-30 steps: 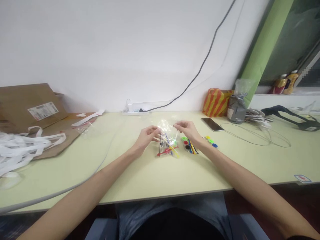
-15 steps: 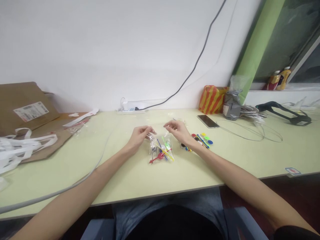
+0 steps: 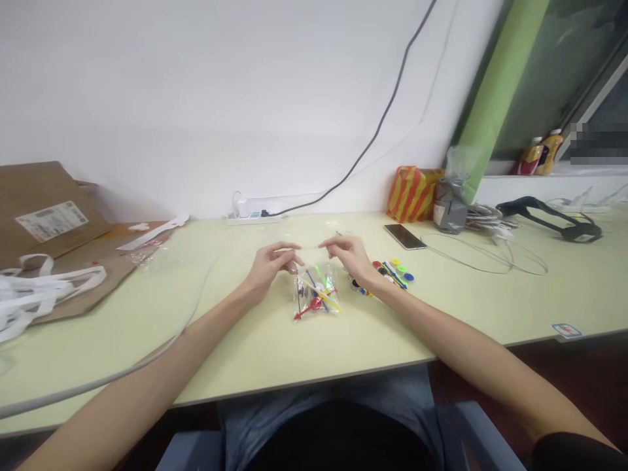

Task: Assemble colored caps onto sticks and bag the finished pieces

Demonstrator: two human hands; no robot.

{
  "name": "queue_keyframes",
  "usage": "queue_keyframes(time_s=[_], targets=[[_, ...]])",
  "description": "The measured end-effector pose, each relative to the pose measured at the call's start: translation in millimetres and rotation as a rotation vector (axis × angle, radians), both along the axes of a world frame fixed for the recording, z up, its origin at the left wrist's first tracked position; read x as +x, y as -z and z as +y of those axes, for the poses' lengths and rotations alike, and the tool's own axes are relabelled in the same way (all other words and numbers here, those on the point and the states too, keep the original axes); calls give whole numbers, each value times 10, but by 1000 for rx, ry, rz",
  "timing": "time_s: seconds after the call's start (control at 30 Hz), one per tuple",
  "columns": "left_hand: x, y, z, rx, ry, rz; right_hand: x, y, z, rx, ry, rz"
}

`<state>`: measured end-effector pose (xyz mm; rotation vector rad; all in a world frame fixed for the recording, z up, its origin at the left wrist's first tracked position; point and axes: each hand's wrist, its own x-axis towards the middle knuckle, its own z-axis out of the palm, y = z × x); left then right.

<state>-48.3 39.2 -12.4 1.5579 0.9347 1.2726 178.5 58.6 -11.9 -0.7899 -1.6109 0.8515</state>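
Observation:
A small clear plastic bag [image 3: 316, 297] lies on the table in front of me. Thin plastic sticks in blue, yellow and green show through it, with a red arrow-shaped piece [image 3: 314, 305]. My left hand [image 3: 271, 267] is closed at the bag's upper left corner, thumb against other fingers, index finger stretched out. At the upper right, my right hand [image 3: 349, 256] also grips the bag's edge, its index finger pointing left. The film between the fingertips is hard to make out. Beside my right wrist are several coloured discs and sticks [image 3: 398, 273], partly covered by it.
A phone [image 3: 405, 237], a striped bag [image 3: 413, 194] and a grey wrapped item [image 3: 450, 208] stand back right, near a black headset-like frame [image 3: 549, 219]. A power strip [image 3: 252, 218] sits by the wall. Cardboard [image 3: 53, 222] and white straps [image 3: 44, 291] lie left; a grey cable [image 3: 122, 373] crosses the table.
Both index fingers have straightened out toward each other, where before the fingertips were bunched together. The bag stays almost in place. The whole view has shifted slightly.

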Motion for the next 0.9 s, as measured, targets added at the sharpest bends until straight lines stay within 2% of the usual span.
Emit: queue_keyframes(time_s=[0.23,0.47,0.67,0.8,0.9], targets=[[-9,20,31,-12,10,-53,-22,-67,-64,26,85,16],[-4,30,39,-22,11,-65,-27,-76,-70,37,93,3],[33,-22,4,-43,-11,-107,-39,-61,-55,52,70,-20],[33,-63,-11,-68,37,-167,-22,-39,-44,85,39,-80],[27,-60,-17,-32,23,-120,-2,-40,-70,167,49,-200]])
